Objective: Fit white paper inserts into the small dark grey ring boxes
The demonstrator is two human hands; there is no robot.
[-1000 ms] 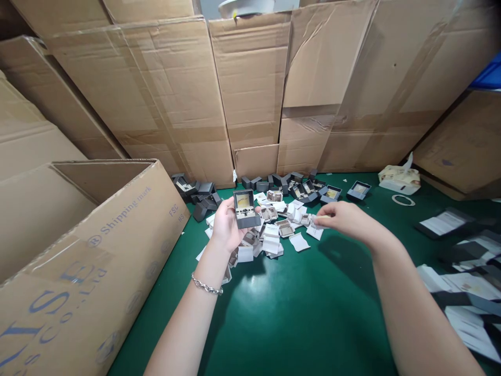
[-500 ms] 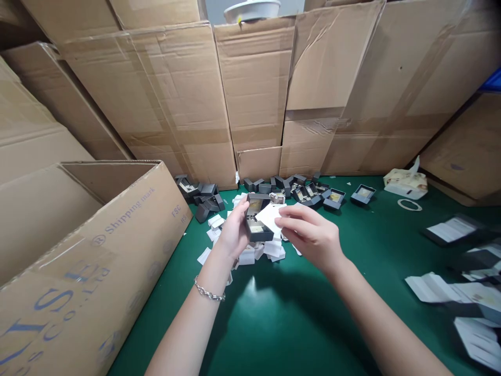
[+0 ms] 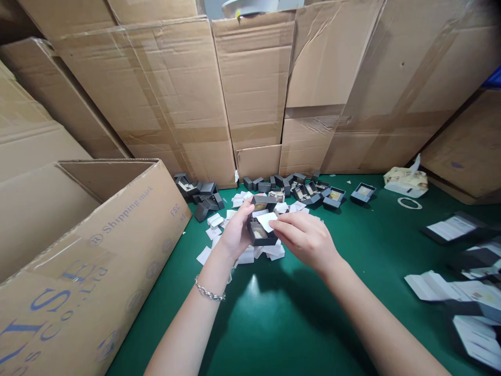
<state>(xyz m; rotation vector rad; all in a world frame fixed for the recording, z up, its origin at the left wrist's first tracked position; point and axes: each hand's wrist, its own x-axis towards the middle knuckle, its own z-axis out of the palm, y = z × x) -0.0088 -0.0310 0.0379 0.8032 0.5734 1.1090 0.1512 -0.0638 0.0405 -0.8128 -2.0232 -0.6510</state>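
Observation:
My left hand (image 3: 237, 232) grips a small black hinged box (image 3: 263, 240) by its left side, with the lid standing raised at the back. Between the thumb and fingers of my right hand (image 3: 307, 237) is a small white card (image 3: 266, 221), held over the box's opening. The card partly covers the inside, where something pale shows that is too small to make out. Beneath and behind both hands lies a loose pile of white paper pieces (image 3: 246, 256) on the green table (image 3: 254, 324).
Several black boxes (image 3: 309, 193) lie along the back, with more at the left (image 3: 205, 198). A large open carton (image 3: 117, 235) stands left. To the right are a tissue pack (image 3: 407, 181), a white ring (image 3: 409, 203) and black boxes with white inserts (image 3: 450, 228). Cardboard (image 3: 254, 78) walls the back.
The white card has moved slightly left and lower over the box, with my right hand following. My left hand has tilted the box so more of its inside faces up.

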